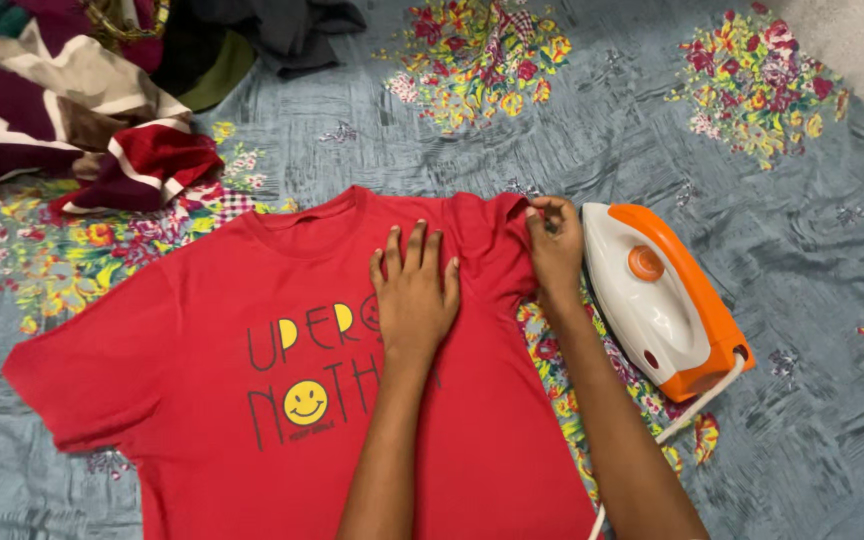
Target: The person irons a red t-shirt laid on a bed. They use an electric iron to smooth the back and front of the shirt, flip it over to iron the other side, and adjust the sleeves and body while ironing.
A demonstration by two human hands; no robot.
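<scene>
One red T-shirt (252,400) lies spread flat, front up, on a grey-blue bedsheet (802,250) printed with flower clusters. Two hands work on it. The left hand (414,290) rests palm down on the chest of the shirt, fingers (417,245) straight and slightly spread, gripping nothing, with cloth under the whole palm. The right hand (555,245) sits at the shirt's shoulder edge, its fingers (542,212) curled and pinching a fold of the red sleeve fabric. Just beside that hand, on the sheet, lies one white and orange iron (657,300), on its side, its cord (697,405) trailing toward the lower edge. At the upper left is one pile of crumpled clothes (82,100), apart from the shirt.
</scene>
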